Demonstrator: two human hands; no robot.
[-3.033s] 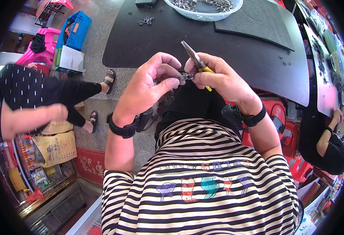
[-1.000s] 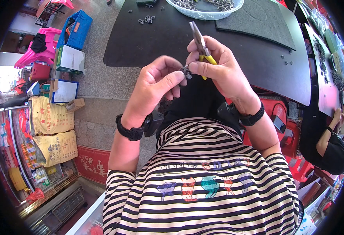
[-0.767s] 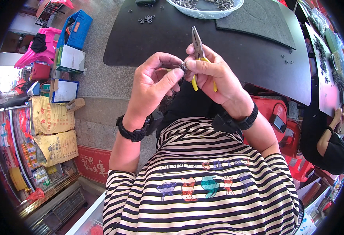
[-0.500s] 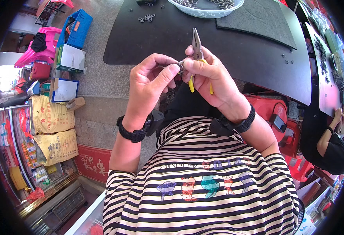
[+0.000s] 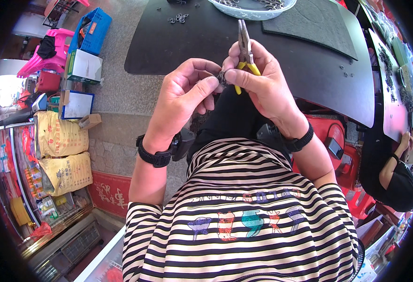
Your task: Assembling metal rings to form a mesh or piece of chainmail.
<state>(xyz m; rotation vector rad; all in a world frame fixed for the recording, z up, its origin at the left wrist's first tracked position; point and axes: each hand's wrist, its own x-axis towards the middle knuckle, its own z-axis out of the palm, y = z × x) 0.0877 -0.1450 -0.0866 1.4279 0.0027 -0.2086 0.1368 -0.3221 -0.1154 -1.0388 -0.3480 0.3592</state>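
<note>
Needle-nose pliers (image 5: 245, 54) with yellow handles rest in my right hand (image 5: 262, 83), jaws pointing away from me. The thumb and forefinger of that same hand also touch a small dark metal piece (image 5: 222, 78). My left hand (image 5: 186, 91) pinches the piece from the other side, between thumb and forefinger. Fingertips cover much of it, so its exact shape cannot be made out. Both hands are held above my lap, close to the near edge of the black table (image 5: 192, 47).
On the table stand a pale plastic basin (image 5: 258, 14) of metal hooks and a dark mat (image 5: 310, 30). Loose metal pieces (image 5: 178, 18) lie at the far left. A red chair (image 5: 326, 129) is at my right; beyond it a person's arm (image 5: 389, 169) reaches a second table.
The pliers have shifted slightly right and away from me, their handles now sitting deeper in my right hand. Both hands still meet at the small metal piece.
</note>
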